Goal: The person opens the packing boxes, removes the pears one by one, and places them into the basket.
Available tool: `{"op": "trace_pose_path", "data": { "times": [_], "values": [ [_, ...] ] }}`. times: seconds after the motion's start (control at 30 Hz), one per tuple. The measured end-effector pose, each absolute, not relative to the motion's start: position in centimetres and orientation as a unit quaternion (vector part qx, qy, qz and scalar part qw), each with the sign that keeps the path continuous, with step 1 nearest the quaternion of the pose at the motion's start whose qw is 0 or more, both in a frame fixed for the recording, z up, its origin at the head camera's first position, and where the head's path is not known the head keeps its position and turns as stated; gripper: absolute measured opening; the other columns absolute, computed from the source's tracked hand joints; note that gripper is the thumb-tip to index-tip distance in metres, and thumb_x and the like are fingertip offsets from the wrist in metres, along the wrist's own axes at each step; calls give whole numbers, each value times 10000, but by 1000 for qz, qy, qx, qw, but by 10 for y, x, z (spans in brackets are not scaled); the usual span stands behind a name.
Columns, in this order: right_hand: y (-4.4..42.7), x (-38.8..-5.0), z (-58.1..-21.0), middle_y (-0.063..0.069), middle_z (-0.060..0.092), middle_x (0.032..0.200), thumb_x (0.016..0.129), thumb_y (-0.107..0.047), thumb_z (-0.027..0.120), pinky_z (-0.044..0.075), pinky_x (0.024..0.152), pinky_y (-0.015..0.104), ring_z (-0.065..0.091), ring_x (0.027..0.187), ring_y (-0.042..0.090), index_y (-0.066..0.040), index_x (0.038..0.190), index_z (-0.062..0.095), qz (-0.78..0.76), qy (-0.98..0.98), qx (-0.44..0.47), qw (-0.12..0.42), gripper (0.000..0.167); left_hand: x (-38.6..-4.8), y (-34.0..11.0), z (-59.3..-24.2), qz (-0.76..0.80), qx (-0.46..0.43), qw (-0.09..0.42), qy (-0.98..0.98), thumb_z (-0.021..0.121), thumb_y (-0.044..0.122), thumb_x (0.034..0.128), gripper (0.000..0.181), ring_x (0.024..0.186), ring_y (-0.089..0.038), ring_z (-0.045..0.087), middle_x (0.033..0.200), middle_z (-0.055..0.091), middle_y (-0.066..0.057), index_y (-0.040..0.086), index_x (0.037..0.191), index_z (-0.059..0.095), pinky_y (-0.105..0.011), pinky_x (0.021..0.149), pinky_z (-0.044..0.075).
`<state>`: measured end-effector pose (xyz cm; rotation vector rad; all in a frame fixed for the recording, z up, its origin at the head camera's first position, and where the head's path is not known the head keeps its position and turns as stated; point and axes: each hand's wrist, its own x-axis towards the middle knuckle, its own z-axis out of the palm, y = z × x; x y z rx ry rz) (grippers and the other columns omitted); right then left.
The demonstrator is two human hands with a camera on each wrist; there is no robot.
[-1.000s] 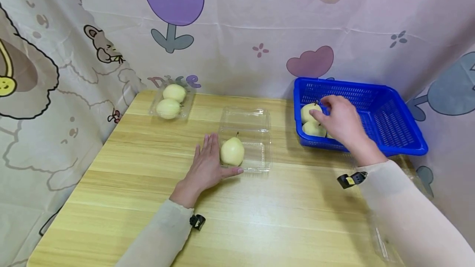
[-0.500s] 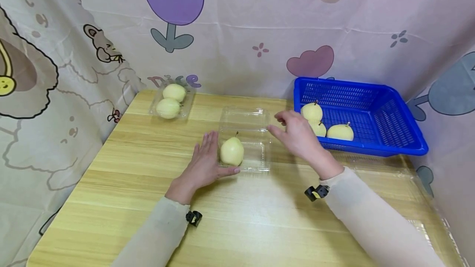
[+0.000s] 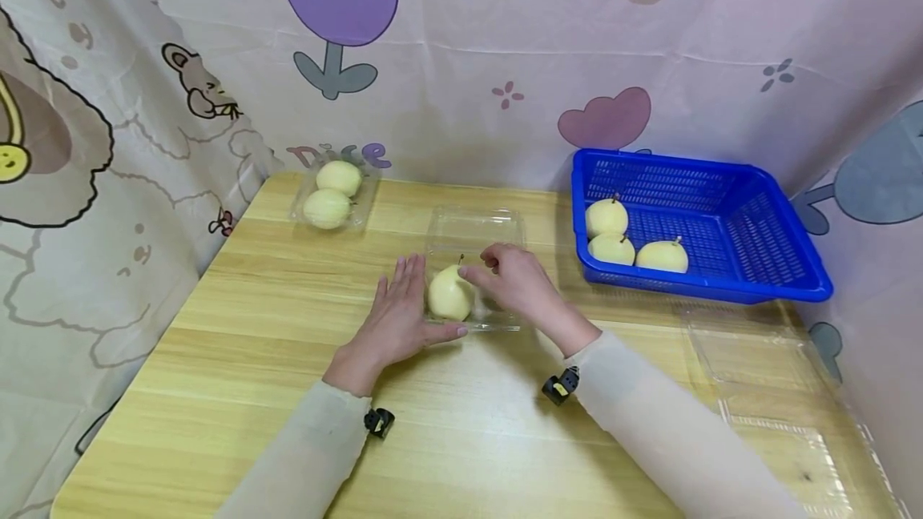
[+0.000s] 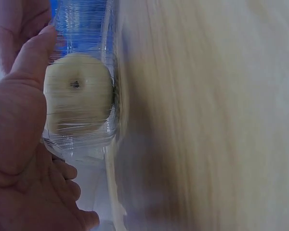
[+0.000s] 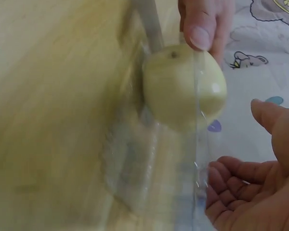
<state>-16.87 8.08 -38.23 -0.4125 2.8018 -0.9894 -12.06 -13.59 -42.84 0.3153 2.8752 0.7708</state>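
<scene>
A pale yellow pear (image 3: 449,296) stands in the left part of an unlidded clear plastic clamshell box (image 3: 472,227) on the table. My left hand (image 3: 395,319) lies along the box's left side with straight fingers, its thumb across the front edge. Over the right part of the box is my right hand (image 3: 521,285), close beside the pear. In the right wrist view the right hand (image 5: 260,187) has loosely bent fingers, the thumb apart, and nothing between them. The left wrist view shows the pear (image 4: 79,96) through the ribbed plastic wall.
At the back right stands a blue basket (image 3: 721,288) with 3 pears (image 3: 662,257) in its left part. A clear box (image 3: 369,203) with two pears (image 3: 328,209) sits at the back left. More clear plastic boxes (image 3: 782,423) lie at the right edge. A printed curtain (image 3: 461,126) hangs behind.
My right hand has moved left from above the basket to the clamshell box, carrying nothing visible. My left hand has stayed at the box's left side, and the pear has not moved.
</scene>
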Motion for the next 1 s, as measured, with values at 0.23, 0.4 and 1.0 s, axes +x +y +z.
{"op": "trace_pose_path", "data": {
  "times": [0.23, 0.4, 1.0],
  "values": [
    [68, -170, -392, 177, 765, 1173, 968, -624, 669, 606, 930, 467, 721, 1071, 326, 35, 1278, 706, -315, 934, -118, 118, 729, -120, -136, -429, 245, 109, 72, 961, 736, 789, 804, 1403, 1641, -367, -39, 1756, 6, -242, -18, 1675, -13, -626, 1312, -6],
    [64, -170, -395, 136, 774, 1043, 954, -645, 677, 601, 784, 398, 708, 893, 256, 11, 1165, 741, -315, 929, -116, 157, 692, -120, -137, -429, 240, 113, 74, 961, 708, 807, 815, 1390, 1640, -356, -56, 1762, 2, -226, -7, 1678, -17, -625, 1315, -6],
    [60, -171, -398, 10, 651, 756, 948, -590, 713, 426, 570, 278, 549, 650, 155, -112, 924, 712, -327, 910, -168, 192, 478, -121, -136, -428, 235, 110, 78, 963, 730, 779, 823, 1377, 1640, -358, -48, 1762, 10, -227, -12, 1679, -6, -616, 1317, -18]
  ]
}}
